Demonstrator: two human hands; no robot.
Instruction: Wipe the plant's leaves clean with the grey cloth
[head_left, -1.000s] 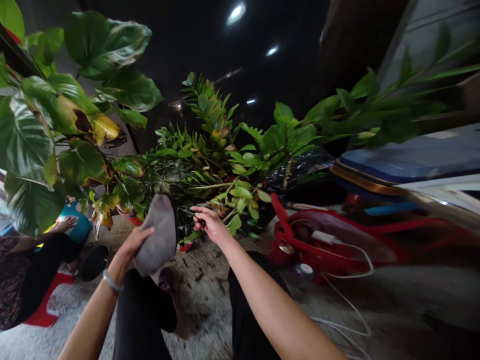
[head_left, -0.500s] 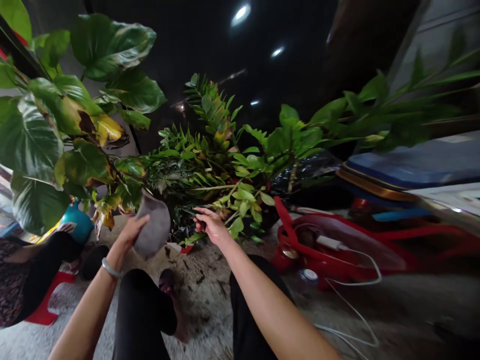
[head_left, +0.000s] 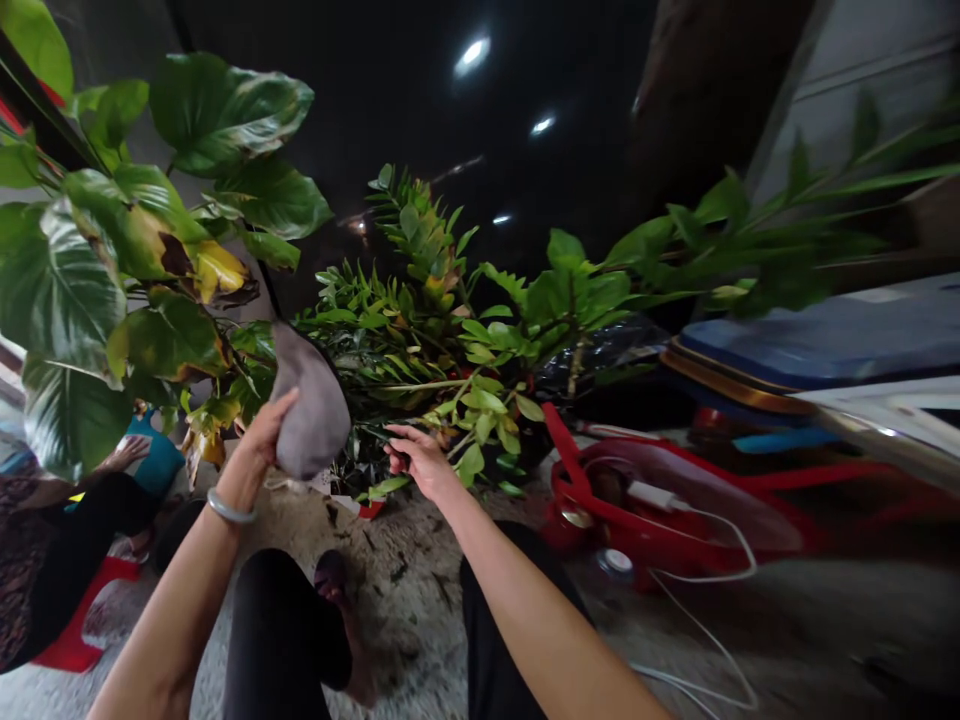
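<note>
My left hand (head_left: 262, 435) is closed on the edge of a limp grey cloth (head_left: 311, 405), whose rounded body stands out to the right of my fingers. A bracelet circles that wrist. To the right, my right hand (head_left: 421, 460) is closed in front of the lower leaves. Something thin and dark shows at its fingertips, too small to make out. Both hands are in front of a bushy green plant (head_left: 420, 290) with small leaflets. Left of the cloth hangs a large-leaved plant (head_left: 169, 340) with some yellow and brown leaves.
A red basket (head_left: 622, 500) holding a white charger (head_left: 660, 493) with a trailing cable stands at right. Blue and white stacked things (head_left: 795, 340) lie behind it. A seated person (head_left: 82, 530) on a red stool (head_left: 82, 620) is at far left. Debris litters the floor.
The grey cloth has swung and changed shape, its upper end now pointing up, and moved slightly right. My right hand has barely moved. The view has shifted slightly.
</note>
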